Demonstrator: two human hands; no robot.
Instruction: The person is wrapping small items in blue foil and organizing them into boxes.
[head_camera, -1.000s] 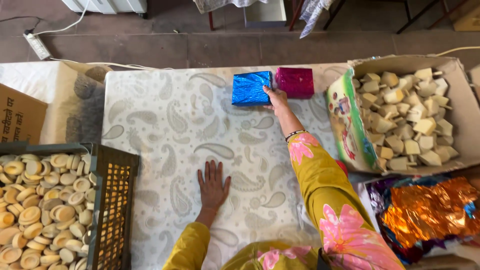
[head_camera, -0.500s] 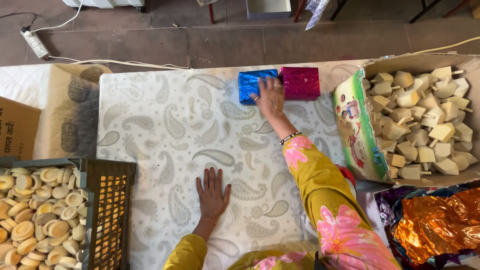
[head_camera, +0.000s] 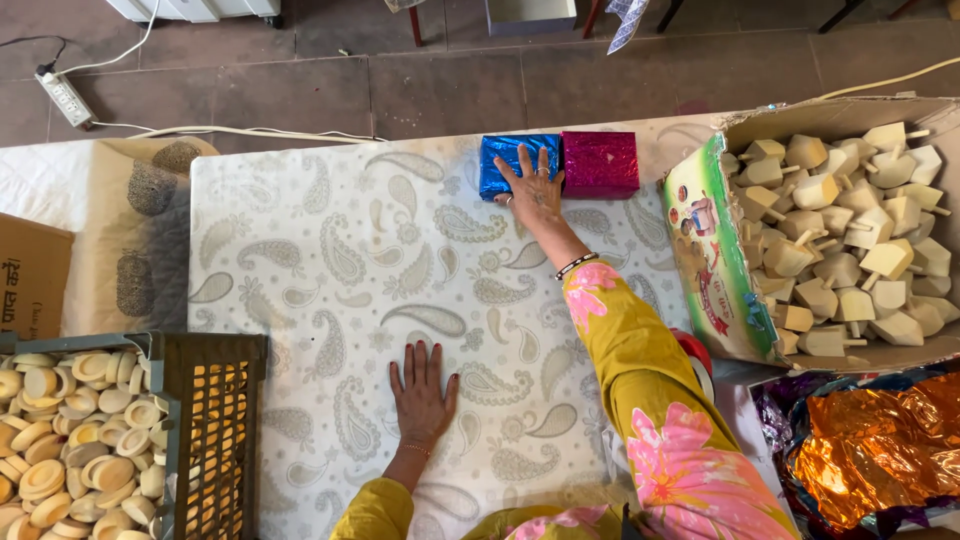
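Head view shows right hand (head_camera: 533, 190) flat, fingers spread on the shiny blue foil-wrapped box (head_camera: 512, 162) touching the magenta glitter box (head_camera: 600, 163) at upper centre, gripping nothing; left hand (head_camera: 422, 392) rests open on the paisley cloth (head_camera: 330, 260).

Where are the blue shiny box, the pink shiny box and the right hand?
blue shiny box (head_camera: 497, 160): head view, on its bare left part.
pink shiny box (head_camera: 600, 163): head view, middle of its top face.
right hand (head_camera: 533, 190): head view, back of the hand.

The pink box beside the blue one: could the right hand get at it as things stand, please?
Probably yes: the right hand rests on the blue box, the pink box touches it, and nothing lies between.
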